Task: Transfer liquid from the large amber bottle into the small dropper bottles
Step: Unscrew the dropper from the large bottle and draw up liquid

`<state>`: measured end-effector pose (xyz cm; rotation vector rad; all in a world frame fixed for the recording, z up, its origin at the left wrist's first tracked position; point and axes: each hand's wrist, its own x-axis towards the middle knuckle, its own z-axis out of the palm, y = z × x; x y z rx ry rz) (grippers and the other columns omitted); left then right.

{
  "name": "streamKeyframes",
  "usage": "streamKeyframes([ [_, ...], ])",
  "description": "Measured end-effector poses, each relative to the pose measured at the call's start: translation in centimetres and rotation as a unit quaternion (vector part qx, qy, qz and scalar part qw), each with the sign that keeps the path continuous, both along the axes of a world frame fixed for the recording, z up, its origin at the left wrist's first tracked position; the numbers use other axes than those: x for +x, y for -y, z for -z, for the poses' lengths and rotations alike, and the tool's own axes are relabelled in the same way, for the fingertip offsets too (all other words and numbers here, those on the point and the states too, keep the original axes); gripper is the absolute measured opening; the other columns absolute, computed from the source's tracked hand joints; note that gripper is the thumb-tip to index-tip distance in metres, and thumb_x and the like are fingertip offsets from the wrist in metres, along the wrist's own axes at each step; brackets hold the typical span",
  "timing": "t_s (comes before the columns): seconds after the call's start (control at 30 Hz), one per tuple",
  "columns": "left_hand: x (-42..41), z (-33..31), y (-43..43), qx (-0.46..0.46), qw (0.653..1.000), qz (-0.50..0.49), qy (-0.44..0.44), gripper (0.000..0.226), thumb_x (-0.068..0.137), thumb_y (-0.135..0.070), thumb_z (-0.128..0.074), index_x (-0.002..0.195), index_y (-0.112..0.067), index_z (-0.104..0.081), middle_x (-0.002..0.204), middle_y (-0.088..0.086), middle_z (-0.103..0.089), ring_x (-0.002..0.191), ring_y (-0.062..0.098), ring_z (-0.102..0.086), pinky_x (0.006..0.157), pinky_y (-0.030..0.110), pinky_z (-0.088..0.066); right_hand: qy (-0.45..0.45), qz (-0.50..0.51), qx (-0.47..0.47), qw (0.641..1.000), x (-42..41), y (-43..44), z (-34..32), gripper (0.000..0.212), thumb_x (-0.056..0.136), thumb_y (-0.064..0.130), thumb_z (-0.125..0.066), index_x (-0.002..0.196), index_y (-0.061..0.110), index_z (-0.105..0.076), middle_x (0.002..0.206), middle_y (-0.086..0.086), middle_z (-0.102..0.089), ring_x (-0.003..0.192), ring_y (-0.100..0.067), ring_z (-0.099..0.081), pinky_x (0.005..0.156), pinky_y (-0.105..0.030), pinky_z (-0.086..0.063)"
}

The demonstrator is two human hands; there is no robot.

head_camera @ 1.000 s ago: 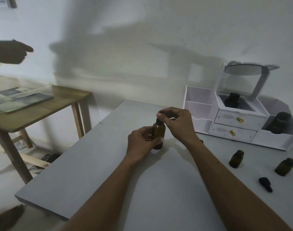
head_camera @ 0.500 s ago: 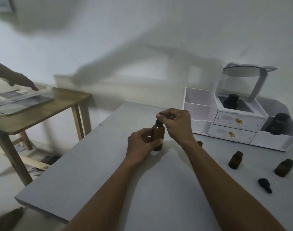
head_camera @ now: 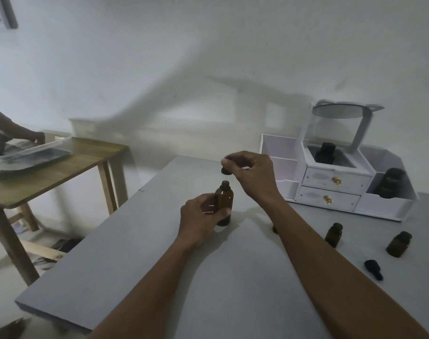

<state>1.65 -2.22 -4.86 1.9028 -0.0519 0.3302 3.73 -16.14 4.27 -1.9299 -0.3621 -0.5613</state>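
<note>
Amber glass bottle [head_camera: 223,203]: upright mid-table, my left hand [head_camera: 203,220] wrapped round it. Black cap [head_camera: 225,170]: pinched in my right hand [head_camera: 251,176], clear above the neck. Step: uncapping, I judge. Next: park cap, reach small dropper bottles [head_camera: 333,234] toward the right edge.

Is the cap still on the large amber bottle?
No: the right hand holds the cap clear above the large amber bottle, whose neck is bare.

No text, label, brand or number could be read anywhere. The dark jar [head_camera: 391,183] in the white organiser [head_camera: 335,182] bore a faint mark, too blurred to make out.
</note>
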Motion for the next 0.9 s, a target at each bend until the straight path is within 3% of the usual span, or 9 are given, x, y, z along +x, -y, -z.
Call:
streamKeyframes([
  [0.1,-0.3,0.1,0.1,0.013,1.000,-0.008,-0.012,0.061,0.071,-0.031,-0.086,0.127,-0.019,-0.063,0.119,-0.004,-0.069,0.092,0.007,-0.065,0.091,0.023,-0.051,0.023,-0.001,0.035,0.999,-0.4,0.3,-2.2,0.013,0.088,0.022,-0.075,0.095,0.012,-0.079,0.077,0.005,-0.077,0.073,0.000,-0.073,0.070,-0.001,-0.047],
  [0.2,-1.3,0.1,0.4,-0.012,0.998,-0.046,-0.041,0.076,0.067,-0.028,-0.089,0.134,-0.018,-0.055,0.118,-0.005,-0.064,0.100,0.014,-0.064,0.092,0.030,-0.050,0.051,0.003,0.071,0.996,-1.1,1.4,-4.3,0.011,0.088,0.023,-0.075,0.095,0.015,-0.079,0.077,0.004,-0.078,0.076,-0.003,-0.074,0.081,-0.021,-0.057],
  [0.3,-3.1,0.0,1.2,-0.063,0.989,-0.121,-0.053,0.056,0.065,-0.021,-0.090,0.113,-0.025,-0.061,0.098,-0.008,-0.064,0.083,0.007,-0.060,0.083,0.024,-0.047,0.069,0.000,0.116,0.991,-2.0,3.4,-5.8,0.003,0.089,0.022,-0.074,0.089,0.024,-0.077,0.077,0.005,-0.078,0.080,-0.010,-0.076,0.089,-0.039,-0.059],
  [0.37,-4.5,0.2,1.9,-0.091,0.986,-0.128,-0.053,0.037,0.069,-0.017,-0.087,0.096,-0.025,-0.063,0.087,-0.011,-0.067,0.078,0.002,-0.062,0.084,0.024,-0.050,0.073,0.007,0.134,0.988,-2.4,4.8,-6.1,0.009,0.089,0.019,-0.074,0.087,0.028,-0.074,0.076,0.009,-0.077,0.081,-0.012,-0.076,0.090,-0.041,-0.059],
  [0.43,-5.5,0.3,3.1,-0.092,0.991,-0.074,-0.060,0.028,0.070,-0.017,-0.086,0.091,-0.024,-0.068,0.081,-0.011,-0.070,0.079,0.003,-0.066,0.079,0.019,-0.051,0.073,0.013,0.145,0.987,-2.7,6.5,-6.0,0.007,0.090,0.017,-0.073,0.090,0.024,-0.074,0.078,0.009,-0.077,0.081,-0.013,-0.077,0.087,-0.039,-0.061],
  [0.53,-6.0,0.4,5.6,-0.070,0.993,0.042,-0.085,0.032,0.072,-0.021,-0.085,0.101,-0.023,-0.070,0.090,-0.007,-0.071,0.083,0.002,-0.067,0.069,0.009,-0.049,0.063,0.023,0.150,0.986,-3.1,9.0,-5.0,0.006,0.090,0.014,-0.073,0.091,0.019,-0.075,0.080,0.002,-0.077,0.080,-0.017,-0.077,0.082,-0.036,-0.062],
  [0.6,-5.4,0.6,7.5,-0.051,0.992,0.079,-0.083,0.043,0.075,-0.022,-0.083,0.114,-0.020,-0.067,0.102,-0.007,-0.069,0.091,0.004,-0.065,0.077,0.012,-0.051,0.054,0.033,0.138,0.988,-3.1,10.3,-3.9,0.006,0.090,0.014,-0.072,0.093,0.017,-0.075,0.081,-0.001,-0.077,0.079,-0.017,-0.076,0.082,-0.037,-0.062],
  [0.73,-3.3,0.4,10.6,-0.037,0.994,0.079,-0.071,0.066,0.077,-0.022,-0.081,0.137,-0.019,-0.053,0.129,-0.004,-0.060,0.107,0.008,-0.058,0.090,0.018,-0.047,0.038,0.050,0.144,0.988,-2.8,12.2,-1.8,0.006,0.089,0.014,-0.073,0.095,0.016,-0.075,0.081,0.002,-0.077,0.080,-0.019,-0.077,0.084,-0.038,-0.062],
  [0.9,-1.4,-0.1,12.4,-0.007,0.996,0.069,-0.053,0.065,0.075,-0.022,-0.083,0.134,-0.017,-0.056,0.129,0.002,-0.063,0.106,0.011,-0.061,0.091,0.021,-0.049,0.028,0.050,0.138,0.989,-2.1,12.9,-0.3,0.003,0.088,0.015,-0.075,0.090,0.017,-0.075,0.077,0.008,-0.077,0.079,-0.020,-0.076,0.087,-0.041,-0.061],
])
